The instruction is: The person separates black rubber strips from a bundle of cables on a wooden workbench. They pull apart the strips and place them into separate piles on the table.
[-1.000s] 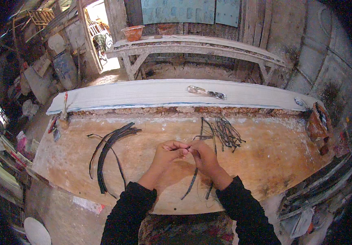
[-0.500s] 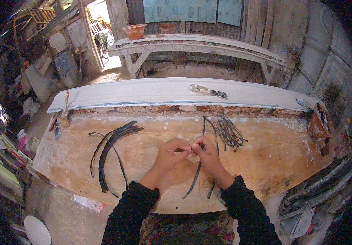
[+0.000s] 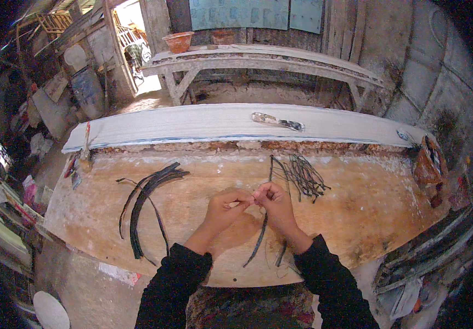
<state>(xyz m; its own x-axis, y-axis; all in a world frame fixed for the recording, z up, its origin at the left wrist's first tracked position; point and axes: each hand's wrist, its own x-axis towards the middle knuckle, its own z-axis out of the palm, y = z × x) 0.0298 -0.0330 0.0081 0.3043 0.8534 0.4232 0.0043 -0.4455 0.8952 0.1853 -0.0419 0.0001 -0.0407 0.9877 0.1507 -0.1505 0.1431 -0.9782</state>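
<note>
Since the earlier frame, the fingertips of the left hand [image 3: 223,211] and right hand [image 3: 279,211] have shifted slightly where they meet, right of the curved black bundle [image 3: 135,225]. Both pinch narrowly; what they hold, I cannot tell. Right of the bundle, a long dark strip [image 3: 258,241] passes beneath the right hand; it looks light, limp, best gripped near an end. No writing is readable on it.

Beyond my table [image 3: 357,192], I see a long, pale wooden bench [image 3: 264,65] standing before a dark wall [image 3: 280,37] with light-blue panels [image 3: 239,13]. Daylight glares through the doorway [image 3: 134,38] on my left and spills onto the floor [image 3: 145,103] beside it; a stained grey wall [image 3: 379,44] rises on my right.
</note>
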